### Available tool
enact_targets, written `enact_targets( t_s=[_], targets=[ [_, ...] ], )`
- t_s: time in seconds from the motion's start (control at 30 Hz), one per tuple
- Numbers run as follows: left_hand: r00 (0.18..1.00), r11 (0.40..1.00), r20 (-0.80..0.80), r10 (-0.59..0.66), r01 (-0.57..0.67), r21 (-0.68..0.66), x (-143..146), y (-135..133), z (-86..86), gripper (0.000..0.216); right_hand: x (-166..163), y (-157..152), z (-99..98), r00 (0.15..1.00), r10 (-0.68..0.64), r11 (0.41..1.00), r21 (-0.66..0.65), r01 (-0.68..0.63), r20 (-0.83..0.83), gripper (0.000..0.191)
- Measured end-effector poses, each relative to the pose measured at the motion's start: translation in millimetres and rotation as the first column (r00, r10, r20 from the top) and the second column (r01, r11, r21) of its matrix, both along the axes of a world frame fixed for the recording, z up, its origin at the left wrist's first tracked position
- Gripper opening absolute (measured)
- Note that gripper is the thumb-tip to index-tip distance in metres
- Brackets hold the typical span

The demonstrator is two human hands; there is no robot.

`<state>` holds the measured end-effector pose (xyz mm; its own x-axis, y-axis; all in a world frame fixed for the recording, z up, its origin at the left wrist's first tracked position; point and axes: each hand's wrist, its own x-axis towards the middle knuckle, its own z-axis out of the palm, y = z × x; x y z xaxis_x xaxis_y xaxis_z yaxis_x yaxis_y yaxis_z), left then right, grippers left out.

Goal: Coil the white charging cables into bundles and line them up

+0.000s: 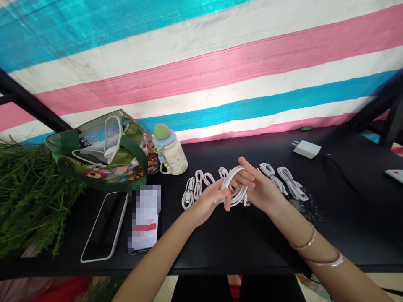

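Both my hands meet over the middle of a black table. A white cable is coiled in loops around the fingers of my right hand, which has its fingers stretched to the left. My left hand pinches the same coil from the left side. Several other bundled white cables lie in a row behind: some on the left, some on the right.
A green cartoon-print bag and a small cream bottle with a green cap stand at the back left. A white-edged tablet and a phone lie flat beside green plant stems. A white charger sits far right.
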<state>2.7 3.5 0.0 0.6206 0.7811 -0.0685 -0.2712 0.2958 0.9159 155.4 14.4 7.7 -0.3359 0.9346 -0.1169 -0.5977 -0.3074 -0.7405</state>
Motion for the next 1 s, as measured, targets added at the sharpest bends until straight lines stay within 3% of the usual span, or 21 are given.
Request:
enact_targets(
  t_s=[0.37,0.63,0.87,1.0],
  targets=[
    [0.988,0.976,0.096,-0.124,0.139,-0.166,-3.1,-1.1,1.1,0.048,4.2,2.9,-1.8,0.998,-0.036,0.998,-0.057,0.033,-0.05,0.048],
    [0.986,0.992,0.16,-0.055,0.073,-0.104,2.2,0.1,-5.9,0.046,-0.2,1.7,-0.7,0.992,-0.084,0.995,-0.061,0.078,-0.097,0.041],
    [0.987,0.993,0.162,-0.014,0.032,-0.111,3.5,-2.5,-0.1,0.034,-0.1,0.2,2.6,0.997,-0.025,0.999,-0.039,0.022,-0.076,0.025],
    [0.988,0.994,0.154,0.004,0.014,-0.112,2.6,-2.7,1.5,0.034,-1.7,-2.2,6.0,0.998,-0.056,0.998,-0.01,0.056,-0.038,0.025]
  ],
)
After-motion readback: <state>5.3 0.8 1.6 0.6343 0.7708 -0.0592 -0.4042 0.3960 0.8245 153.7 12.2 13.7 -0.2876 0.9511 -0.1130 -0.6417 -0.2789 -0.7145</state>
